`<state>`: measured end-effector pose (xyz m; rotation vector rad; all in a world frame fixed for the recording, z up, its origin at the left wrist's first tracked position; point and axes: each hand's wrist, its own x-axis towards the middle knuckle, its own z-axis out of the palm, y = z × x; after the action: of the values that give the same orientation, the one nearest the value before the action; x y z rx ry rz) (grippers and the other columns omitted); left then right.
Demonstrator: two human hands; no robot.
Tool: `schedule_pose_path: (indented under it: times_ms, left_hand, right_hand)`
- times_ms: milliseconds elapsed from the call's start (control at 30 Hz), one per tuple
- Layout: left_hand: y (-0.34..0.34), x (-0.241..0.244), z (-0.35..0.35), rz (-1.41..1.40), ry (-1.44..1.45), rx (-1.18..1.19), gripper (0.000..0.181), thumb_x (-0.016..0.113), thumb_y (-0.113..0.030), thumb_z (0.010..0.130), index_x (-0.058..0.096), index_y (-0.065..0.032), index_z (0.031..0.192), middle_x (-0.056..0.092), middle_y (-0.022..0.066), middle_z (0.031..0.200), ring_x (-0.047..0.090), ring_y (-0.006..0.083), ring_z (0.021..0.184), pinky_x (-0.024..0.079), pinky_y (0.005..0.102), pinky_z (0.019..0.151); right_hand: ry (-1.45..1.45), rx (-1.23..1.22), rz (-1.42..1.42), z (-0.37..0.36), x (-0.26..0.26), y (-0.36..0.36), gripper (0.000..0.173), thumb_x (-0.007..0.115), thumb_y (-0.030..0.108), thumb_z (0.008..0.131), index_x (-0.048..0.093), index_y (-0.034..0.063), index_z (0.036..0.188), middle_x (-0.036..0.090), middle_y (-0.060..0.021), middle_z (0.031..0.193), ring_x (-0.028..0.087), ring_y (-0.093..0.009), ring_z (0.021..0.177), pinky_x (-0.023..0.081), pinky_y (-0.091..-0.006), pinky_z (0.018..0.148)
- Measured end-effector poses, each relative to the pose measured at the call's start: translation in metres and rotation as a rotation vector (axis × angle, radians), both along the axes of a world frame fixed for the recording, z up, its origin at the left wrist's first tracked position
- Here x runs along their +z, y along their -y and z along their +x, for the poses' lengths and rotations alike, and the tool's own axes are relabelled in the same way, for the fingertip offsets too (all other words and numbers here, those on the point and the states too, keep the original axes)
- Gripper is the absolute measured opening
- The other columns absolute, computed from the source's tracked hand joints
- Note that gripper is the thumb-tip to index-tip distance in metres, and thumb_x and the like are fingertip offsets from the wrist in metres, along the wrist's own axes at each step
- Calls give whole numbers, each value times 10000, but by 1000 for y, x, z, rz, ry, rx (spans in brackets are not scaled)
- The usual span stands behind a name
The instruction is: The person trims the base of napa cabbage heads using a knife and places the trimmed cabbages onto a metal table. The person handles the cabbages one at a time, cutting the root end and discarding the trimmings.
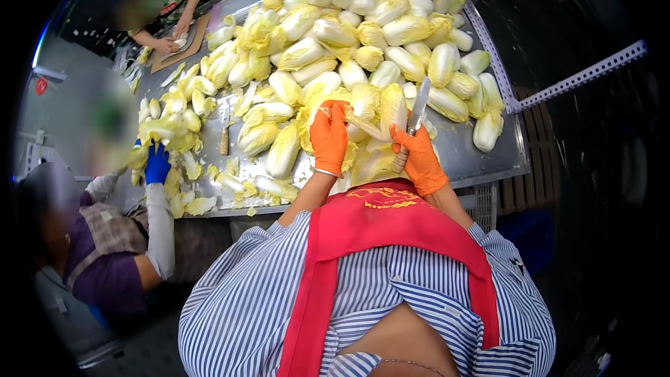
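Observation:
My right hand point(419, 159), in an orange glove, grips a knife point(419, 107) by its wooden handle, blade pointing up and away from me. The same hand also steadies the base of a napa cabbage point(393, 107) standing between my hands. My left hand point(330, 136), gloved in orange too, pinches a pale outer cabbage leaf point(366, 126) that stretches towards that base. Loose leaves point(374, 165) lie below, close to my red apron. Whole napa cabbages point(283, 149) rest just left of my left hand.
A big heap of napa cabbages point(335, 34) covers the metal table point(471, 167). Another knife point(225, 128) lies at left. A co-worker's blue-gloved hand point(157, 163) touches leaves at the left edge; another co-worker's hands point(175, 42) are at a board point(199, 36). A perforated metal rail point(581, 77) juts out at right.

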<state>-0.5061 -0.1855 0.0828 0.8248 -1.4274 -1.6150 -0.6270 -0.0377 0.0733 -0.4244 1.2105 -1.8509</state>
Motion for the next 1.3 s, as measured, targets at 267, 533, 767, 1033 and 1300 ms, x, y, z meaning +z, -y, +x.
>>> schedule_pose_path:
  times_ms: [267, 533, 767, 1033, 1300]
  left_hand:
    - [-4, 8, 10, 222, -177, -216, 402, 463, -421, 1105, 595, -43, 1148, 647, 68, 983, 663, 174, 963, 517, 332, 905]
    - [6, 14, -18, 124, -39, -635, 548, 628, -190, 1040, 445, -50, 1537, 597, 94, 1372, 577, 193, 1218, 453, 333, 1047]
    - [-10, 14, -19, -115, 6, -495, 790, 766, -87, 915, 348, -72, 1585, 599, 87, 1309, 601, 175, 1075, 532, 322, 911]
    - [-4, 6, -26, -394, 56, -327, 475, 633, -119, 1011, 527, -46, 1468, 662, 84, 1254, 601, 127, 1010, 497, 243, 882]
    - [-3, 16, -17, -242, 196, -185, 278, 587, -90, 1030, 664, -29, 1290, 724, 45, 991, 548, 90, 764, 478, 264, 706]
  right_hand:
    - [735, -179, -315, -23, -13, 1, 599, 576, 516, 1025, 484, 73, 1418, 672, -199, 1254, 708, -222, 1010, 470, -202, 525]
    - [245, 170, -119, -16, -9, -8, 570, 514, 556, 1043, 542, 65, 1332, 671, -106, 1104, 640, -158, 816, 462, -238, 535]
    - [-26, 72, 82, -1, 12, -3, 467, 747, 324, 958, 569, 65, 1302, 631, 1, 989, 575, -75, 741, 449, -216, 582]
    - [-248, -75, 100, 4, 1, 5, 595, 810, 179, 899, 534, 32, 1405, 656, 17, 1052, 598, -41, 827, 453, -205, 653]
    - [-76, -2, 155, 5, 12, -2, 600, 810, 325, 895, 574, 2, 1343, 657, 0, 950, 519, -48, 691, 394, -212, 571]
